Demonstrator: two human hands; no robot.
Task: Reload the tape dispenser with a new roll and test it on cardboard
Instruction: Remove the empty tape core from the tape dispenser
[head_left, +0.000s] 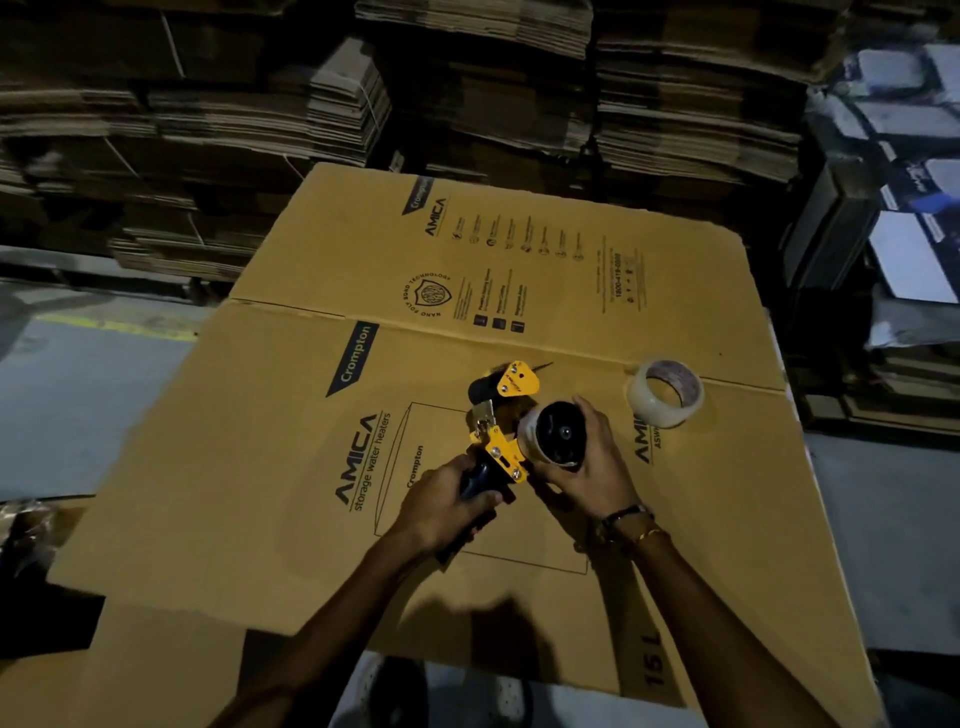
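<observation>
Two hands are working over the flattened cardboard box (322, 467), and I am watching both of them clamped on the same tool. My left hand (447, 506) is gripping the dark handle of the yellow tape dispenser (501, 449), holding it just above the printed panel. My right hand (592, 462) is wrapping around the tape roll (550, 434) sitting on the dispenser's black hub, fingers curled over its rim. The hands are sitting close together, with the dispenser's yellow frame between them. A second tape roll (666, 392), clear with a pale core, is lying on its side on the cardboard just beyond my right hand, apart from it. Stacks of folded cartons (467, 67) are filling the dim background.
</observation>
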